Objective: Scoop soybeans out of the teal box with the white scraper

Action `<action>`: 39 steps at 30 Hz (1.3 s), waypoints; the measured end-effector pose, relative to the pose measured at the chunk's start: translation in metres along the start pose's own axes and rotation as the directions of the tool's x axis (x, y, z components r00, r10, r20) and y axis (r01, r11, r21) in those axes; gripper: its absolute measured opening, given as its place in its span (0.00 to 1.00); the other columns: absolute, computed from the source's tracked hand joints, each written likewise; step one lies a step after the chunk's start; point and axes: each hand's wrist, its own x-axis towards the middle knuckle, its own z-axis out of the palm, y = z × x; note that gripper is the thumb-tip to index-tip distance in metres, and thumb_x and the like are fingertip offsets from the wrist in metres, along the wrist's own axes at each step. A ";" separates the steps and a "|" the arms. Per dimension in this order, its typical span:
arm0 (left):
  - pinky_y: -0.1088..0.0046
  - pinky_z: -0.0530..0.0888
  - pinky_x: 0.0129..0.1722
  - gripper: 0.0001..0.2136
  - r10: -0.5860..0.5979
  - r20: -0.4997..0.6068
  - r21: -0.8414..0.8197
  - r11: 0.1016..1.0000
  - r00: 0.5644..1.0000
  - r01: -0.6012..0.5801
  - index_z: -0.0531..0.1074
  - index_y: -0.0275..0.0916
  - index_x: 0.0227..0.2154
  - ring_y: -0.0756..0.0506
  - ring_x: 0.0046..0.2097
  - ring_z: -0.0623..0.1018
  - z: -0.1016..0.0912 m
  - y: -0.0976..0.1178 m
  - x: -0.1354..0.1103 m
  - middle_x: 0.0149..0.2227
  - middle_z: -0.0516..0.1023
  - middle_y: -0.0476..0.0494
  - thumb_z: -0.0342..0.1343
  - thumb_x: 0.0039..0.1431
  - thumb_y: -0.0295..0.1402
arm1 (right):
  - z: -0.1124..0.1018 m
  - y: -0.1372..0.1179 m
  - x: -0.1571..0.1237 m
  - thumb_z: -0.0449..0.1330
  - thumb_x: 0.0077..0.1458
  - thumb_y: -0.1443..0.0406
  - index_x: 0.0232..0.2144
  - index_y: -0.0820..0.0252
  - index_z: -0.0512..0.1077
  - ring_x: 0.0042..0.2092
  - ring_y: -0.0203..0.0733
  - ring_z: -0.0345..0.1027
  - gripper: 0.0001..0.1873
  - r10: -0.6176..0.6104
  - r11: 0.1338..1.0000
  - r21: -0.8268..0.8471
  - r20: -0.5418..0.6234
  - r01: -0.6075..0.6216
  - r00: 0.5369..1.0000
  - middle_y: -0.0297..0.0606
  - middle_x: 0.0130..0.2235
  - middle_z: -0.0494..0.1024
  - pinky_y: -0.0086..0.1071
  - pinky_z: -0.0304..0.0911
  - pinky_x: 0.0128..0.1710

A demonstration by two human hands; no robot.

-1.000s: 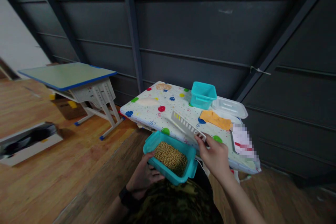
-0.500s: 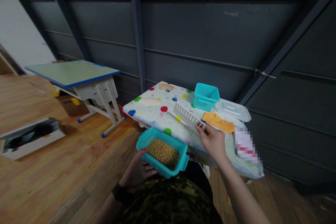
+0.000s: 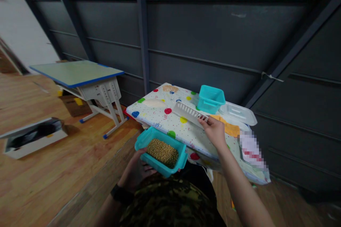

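Dim light, floor (image 3: 85, 152) brighter at left, stretched edges, slight blur, pixelated patch (image 3: 252, 150)

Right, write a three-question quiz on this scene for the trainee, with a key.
1. What is in the tub that the left hand holds?
2. True or false: the right hand is on that tub too.
3. Which stands on the table?
A) desk
B) second tub
C) open box

Key:
1. Beans.
2. False; it holds a white tray.
3. B.
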 end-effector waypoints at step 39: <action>0.49 0.82 0.56 0.40 0.013 0.054 0.080 0.997 0.998 -0.018 0.59 0.49 0.71 0.29 0.46 0.89 -0.001 -0.005 0.002 0.46 0.80 0.40 0.69 0.57 0.37 | -0.018 -0.012 -0.037 0.66 0.63 0.45 0.34 0.56 0.89 0.32 0.51 0.80 0.23 -0.010 0.987 0.158 0.052 0.002 0.999 0.44 0.33 0.90 0.40 0.72 0.35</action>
